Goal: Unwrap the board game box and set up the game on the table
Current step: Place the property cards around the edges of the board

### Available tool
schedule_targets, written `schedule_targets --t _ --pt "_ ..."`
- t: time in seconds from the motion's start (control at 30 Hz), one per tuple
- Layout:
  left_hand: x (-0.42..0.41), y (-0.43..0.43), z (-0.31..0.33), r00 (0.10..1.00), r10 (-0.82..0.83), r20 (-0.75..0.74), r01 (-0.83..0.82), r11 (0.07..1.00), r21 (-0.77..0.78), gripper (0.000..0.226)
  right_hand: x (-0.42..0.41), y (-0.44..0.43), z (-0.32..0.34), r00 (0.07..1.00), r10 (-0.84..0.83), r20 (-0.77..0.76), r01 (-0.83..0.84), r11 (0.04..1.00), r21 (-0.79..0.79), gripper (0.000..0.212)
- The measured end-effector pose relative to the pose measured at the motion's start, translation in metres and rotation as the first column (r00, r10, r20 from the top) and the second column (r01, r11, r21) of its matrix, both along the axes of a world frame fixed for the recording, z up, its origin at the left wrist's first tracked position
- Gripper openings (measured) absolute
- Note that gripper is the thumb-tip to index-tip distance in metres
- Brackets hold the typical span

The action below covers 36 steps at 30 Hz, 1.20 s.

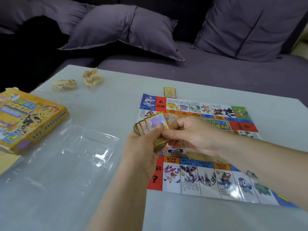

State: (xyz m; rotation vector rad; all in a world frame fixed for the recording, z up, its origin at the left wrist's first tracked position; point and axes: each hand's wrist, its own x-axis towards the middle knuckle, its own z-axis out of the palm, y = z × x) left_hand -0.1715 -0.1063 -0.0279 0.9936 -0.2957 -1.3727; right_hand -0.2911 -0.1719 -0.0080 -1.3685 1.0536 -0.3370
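A colourful paper game board [196, 177] lies flat on the pale table [116, 100], right of centre. My left hand [143, 147] grips a fanned stack of gold-bordered cards [150, 125] above the board's left edge. My right hand [188, 134] pinches the top card, which shows a purple creature. One single card [169, 92] lies face up just beyond the board's far edge. The yellow game box [28, 120] sits at the table's left edge.
A clear plastic tray insert [66, 157] lies in front of the box. Two crumpled paper wads [65, 84] [92, 78] rest near the far left corner. Behind the table stands a purple sofa with cushions [126, 29].
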Motion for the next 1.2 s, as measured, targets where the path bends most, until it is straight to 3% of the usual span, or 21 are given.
schedule_targets --t 0.17,0.27,0.3,0.37,0.47,0.57,0.63,0.73,0.83,0.9,1.1,1.2 --pt "0.008 0.002 0.004 1.0 -0.011 -0.011 0.011 0.999 0.037 0.013 -0.006 -0.022 0.018 0.936 0.223 -0.274 -0.25 0.966 -0.069 0.001" --pt "0.009 0.003 0.005 0.999 0.024 -0.022 -0.022 0.998 0.055 0.009 -0.005 -0.038 0.033 0.889 0.299 -0.347 -0.339 0.939 -0.06 0.007" --pt "0.008 0.002 0.006 0.999 0.028 -0.018 -0.027 0.998 0.062 0.011 -0.002 -0.04 0.034 0.915 0.259 -0.31 -0.294 0.953 -0.071 0.009" --pt "0.006 0.0 0.005 0.999 0.038 -0.009 -0.037 0.997 0.065 0.014 0.005 -0.039 0.026 0.992 0.034 -0.12 -0.046 0.994 -0.098 0.011" --pt "0.003 -0.003 0.003 0.998 0.061 -0.015 -0.06 0.996 0.063 0.017 0.016 -0.016 -0.002 0.939 -0.317 0.133 0.321 0.947 -0.01 0.019" --pt "0.001 -0.008 -0.001 0.993 0.105 -0.05 -0.102 0.993 0.063 0.018 0.02 -0.001 -0.019 0.904 -0.37 0.214 0.383 0.923 -0.023 0.013" --pt "0.002 -0.011 -0.003 0.987 0.138 -0.082 -0.132 0.988 0.076 0.012 0.016 -0.024 -0.015 0.893 -0.391 0.22 0.438 0.868 -0.235 0.017" --pt "0.003 -0.014 -0.004 0.982 0.151 -0.112 -0.14 0.985 0.1 0.008 0.001 -0.099 -0.009 0.895 -0.442 0.053 0.39 0.722 -0.571 0.037" --pt "0.001 -0.016 -0.005 0.983 0.135 -0.123 -0.122 0.987 0.107 0.011 -0.016 -0.166 -0.019 0.837 -0.454 -0.306 0.171 0.748 -0.642 0.053" --pt "0.0 -0.018 -0.005 0.984 0.128 -0.127 -0.115 0.988 0.102 0.01 -0.02 -0.187 -0.027 0.782 -0.431 -0.45 0.053 0.766 -0.641 0.052" --pt "-0.007 -0.025 -0.008 0.986 0.127 -0.105 -0.114 0.986 0.125 0.008 -0.011 -0.197 -0.045 0.691 -0.447 -0.568 -0.023 0.772 -0.635 0.052" --pt "-0.007 -0.025 -0.008 0.986 0.125 -0.109 -0.111 0.986 0.123 0.007 -0.016 -0.19 -0.045 0.611 -0.528 -0.59 -0.077 0.702 -0.708 0.051"
